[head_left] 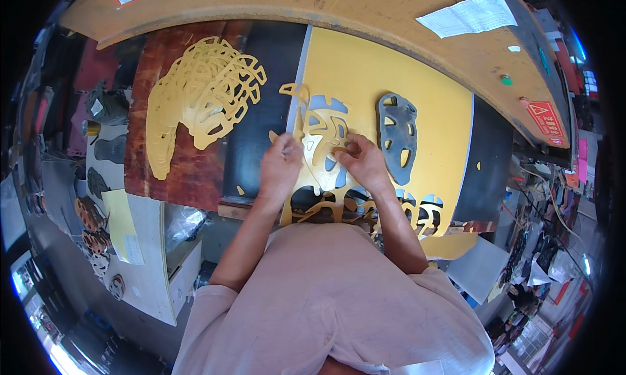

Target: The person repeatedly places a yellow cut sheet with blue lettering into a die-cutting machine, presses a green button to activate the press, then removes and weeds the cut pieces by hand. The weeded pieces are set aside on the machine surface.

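A yellow cut-out piece (321,139) with several openings lies at the near left of a large yellow sheet (352,62), in front of my body. My right hand (365,161) pinches its right side between thumb and fingers. My left hand (282,166) is closed at its left side, where a thin yellow scrap strip (302,107) rises from the fingers; the exact grip is partly hidden. To the right of my right hand, a dark cutting die (398,139) with several openings rests on the sheet.
A heap of yellow cut-out pieces (212,91) is on the reddish-brown board (195,173) at left. An orange machine beam (365,10) spans the far side, with a paper (466,15) on it. Yellow scrap webbing (319,209) hangs at the near edge.
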A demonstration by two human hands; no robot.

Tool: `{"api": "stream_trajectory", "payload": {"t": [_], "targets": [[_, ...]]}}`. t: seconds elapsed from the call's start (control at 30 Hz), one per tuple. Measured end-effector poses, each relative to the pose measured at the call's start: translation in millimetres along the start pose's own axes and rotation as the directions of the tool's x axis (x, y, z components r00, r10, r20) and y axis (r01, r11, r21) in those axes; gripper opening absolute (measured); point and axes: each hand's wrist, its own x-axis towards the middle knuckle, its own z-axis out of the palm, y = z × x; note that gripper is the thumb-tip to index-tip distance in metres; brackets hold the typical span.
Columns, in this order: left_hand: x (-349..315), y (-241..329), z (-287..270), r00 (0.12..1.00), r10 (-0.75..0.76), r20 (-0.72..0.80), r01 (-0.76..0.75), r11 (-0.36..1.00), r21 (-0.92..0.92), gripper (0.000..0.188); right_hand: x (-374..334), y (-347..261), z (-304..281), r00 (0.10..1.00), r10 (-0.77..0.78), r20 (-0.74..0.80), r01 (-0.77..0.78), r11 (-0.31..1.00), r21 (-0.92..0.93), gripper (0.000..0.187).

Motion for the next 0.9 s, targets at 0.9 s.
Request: {"api": "stream_trajectory", "payload": {"t": [0.9], "targets": [[30,4,14,0.994,-0.053,0.095,0.054,0.998,-0.01,0.024,-21,-9,29,0.844,-0.523,-0.118,0.52,0.852,-0.064,0.02]]}}
